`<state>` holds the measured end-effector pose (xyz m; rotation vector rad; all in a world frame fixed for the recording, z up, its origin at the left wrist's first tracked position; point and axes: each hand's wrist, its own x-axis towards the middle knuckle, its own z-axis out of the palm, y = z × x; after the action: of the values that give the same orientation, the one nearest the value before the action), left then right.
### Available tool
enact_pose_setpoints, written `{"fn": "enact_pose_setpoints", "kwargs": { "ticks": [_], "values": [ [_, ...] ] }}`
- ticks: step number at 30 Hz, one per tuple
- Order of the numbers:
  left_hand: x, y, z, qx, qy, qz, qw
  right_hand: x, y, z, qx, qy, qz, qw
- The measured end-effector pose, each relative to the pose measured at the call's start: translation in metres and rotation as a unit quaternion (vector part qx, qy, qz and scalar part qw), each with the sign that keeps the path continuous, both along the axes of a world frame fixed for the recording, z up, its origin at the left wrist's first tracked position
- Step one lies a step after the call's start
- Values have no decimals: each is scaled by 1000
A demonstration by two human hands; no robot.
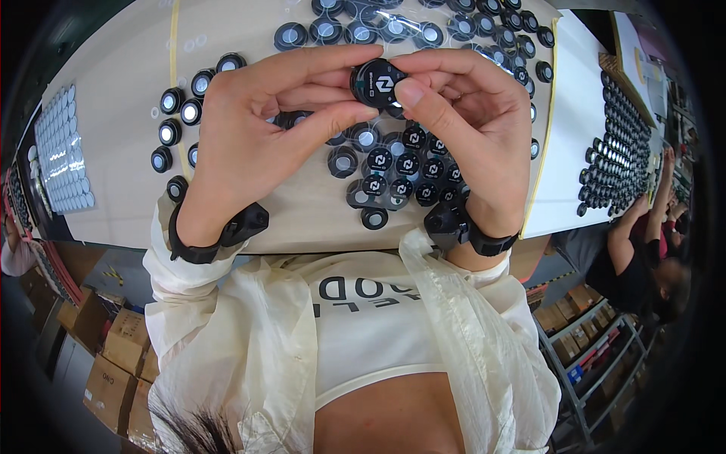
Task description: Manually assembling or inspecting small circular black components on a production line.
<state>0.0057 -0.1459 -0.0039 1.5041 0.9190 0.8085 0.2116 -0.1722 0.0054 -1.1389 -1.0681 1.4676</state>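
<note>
Above the table I hold a small black round disc-shaped piece (372, 85) with a white mark on its face. My left hand (261, 113) pinches its left edge between thumb and fingers. On the right edge, my right hand (480, 121) is closed, its thumb lying against the face. Below the hands, a cluster of similar black pieces (407, 164) with white marks lies on the table. Black round pieces with pale centres (171, 132) are scattered beside my left hand. Beyond my fingers sit more of them (326, 30), some under clear film.
The table (302, 216) has a beige top with yellow tape lines. A sheet of pale round stickers (64, 147) lies at the far left. Rows of black pieces (616, 163) cover a white surface on the right, near another person (635, 250). Cardboard boxes (113, 378) stand lower left.
</note>
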Motion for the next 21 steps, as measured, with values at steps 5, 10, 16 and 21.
{"fn": "enact_pose_setpoints", "kwargs": {
  "ticks": [5, 10, 16, 21],
  "values": [
    [1, -1, 1, -2, 6, 10, 1000, -1, 0, -4, 32, -40, 0, 999],
    [2, -1, 2, 60, 82, 10, 995, -8, -3, -5, 38, -53, -39, 997],
    [4, -1, -2, 32, 61, 12, 998, -8, -3, -13, 111, -149, -57, 981],
    [6, 7, -13, 20, 11, 15, 1000, -9, 2, -6, 190, -310, -38, 931]
  ]
}}
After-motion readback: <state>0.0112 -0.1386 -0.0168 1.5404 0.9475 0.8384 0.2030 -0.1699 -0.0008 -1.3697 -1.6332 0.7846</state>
